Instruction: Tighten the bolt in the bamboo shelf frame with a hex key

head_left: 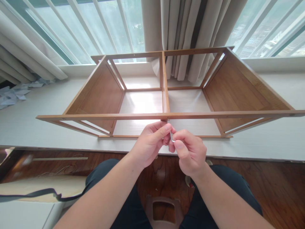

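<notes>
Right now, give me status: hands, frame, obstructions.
Left hand and right hand gripping L-shaped metal key. Key's upper end at front rail of wooden frame. Nothing visibly blocking the hands.

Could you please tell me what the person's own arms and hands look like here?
Both forearms are bare, with no sleeves in view. The left hand and right hand are ungloved, with no ring, watch or bracelet visible.

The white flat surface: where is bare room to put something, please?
The white flat surface looks bare left of the brown wooden frame, up to the pale papery scraps, and right of it, to the picture's edge. Crowded: the frame's front middle, where the left hand and right hand hold a silver L-shaped metal key.
</notes>
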{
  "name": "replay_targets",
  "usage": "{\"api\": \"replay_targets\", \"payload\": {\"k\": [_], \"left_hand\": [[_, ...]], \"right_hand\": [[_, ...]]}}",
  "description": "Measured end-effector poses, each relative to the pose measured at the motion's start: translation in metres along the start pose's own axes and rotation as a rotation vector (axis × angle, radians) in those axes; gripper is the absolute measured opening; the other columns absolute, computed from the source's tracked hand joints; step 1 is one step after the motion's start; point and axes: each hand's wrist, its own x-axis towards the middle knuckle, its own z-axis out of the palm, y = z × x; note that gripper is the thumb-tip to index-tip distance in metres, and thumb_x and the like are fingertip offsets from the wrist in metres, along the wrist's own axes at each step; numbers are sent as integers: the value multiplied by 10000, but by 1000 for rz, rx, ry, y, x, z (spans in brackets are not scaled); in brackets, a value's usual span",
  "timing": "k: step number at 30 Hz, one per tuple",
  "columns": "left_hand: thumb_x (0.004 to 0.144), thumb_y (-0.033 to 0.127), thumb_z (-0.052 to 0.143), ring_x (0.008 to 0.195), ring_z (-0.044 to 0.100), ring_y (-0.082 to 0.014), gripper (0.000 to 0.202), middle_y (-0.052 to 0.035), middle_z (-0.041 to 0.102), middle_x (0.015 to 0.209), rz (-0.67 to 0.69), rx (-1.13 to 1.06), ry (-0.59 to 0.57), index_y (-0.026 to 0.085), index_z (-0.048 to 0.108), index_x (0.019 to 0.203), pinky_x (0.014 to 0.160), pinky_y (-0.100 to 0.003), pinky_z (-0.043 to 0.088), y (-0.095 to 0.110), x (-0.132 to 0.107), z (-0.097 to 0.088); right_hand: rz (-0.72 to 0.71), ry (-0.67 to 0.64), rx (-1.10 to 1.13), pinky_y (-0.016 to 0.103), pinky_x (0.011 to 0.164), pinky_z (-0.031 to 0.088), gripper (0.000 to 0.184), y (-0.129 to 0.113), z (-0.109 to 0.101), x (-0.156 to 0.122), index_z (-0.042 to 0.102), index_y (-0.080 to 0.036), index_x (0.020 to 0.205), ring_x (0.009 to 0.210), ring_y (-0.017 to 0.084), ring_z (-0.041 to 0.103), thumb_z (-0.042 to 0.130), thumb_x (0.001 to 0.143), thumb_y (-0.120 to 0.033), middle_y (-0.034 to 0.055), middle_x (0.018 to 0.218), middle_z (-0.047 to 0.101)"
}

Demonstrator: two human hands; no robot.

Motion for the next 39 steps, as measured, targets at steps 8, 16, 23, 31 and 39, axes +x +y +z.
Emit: {"api": "replay_targets", "payload": {"k": [8,16,23,31,39], "left_hand": [[842,433,782,580,613,-115,340,2,568,600,-5,-8,-3,121,673,764,601,-227,442,2,0,1],[851,438,775,582,620,-115,345,-4,585,608,-4,-1,-7,119,673,767,602,-225,443,1,0,-1],[848,440,776,501,589,-100,346,12,572,573,-9,-5,-3,118,672,781,552,-216,435,0,1,-1],[838,459,782,455,597,-124,353,20,574,553,-39,-18,-3,125,671,806,494,-235,472,1,-1,0],[803,427,826,499,572,-80,342,22,550,559,-29,-9,34,111,695,783,507,-187,466,4,0,0]], "right_hand": [[6,-2,49,268,656,508,144,-1,-1,-1,597,-198,908,665,121,591,505,1014,-229,-11,693,588],[19,4,67,263,655,501,138,-1,0,-2,597,-200,903,664,116,580,515,1012,-223,-16,687,581],[46,12,142,240,589,473,155,-2,2,-2,609,-195,902,625,105,562,508,1014,-231,-14,686,604],[192,79,325,256,562,477,223,-5,9,-3,629,-179,826,553,109,565,561,989,-316,-8,637,615],[368,145,650,213,450,402,188,-12,18,-2,684,-168,828,438,103,572,649,934,-318,-14,597,628]]}}
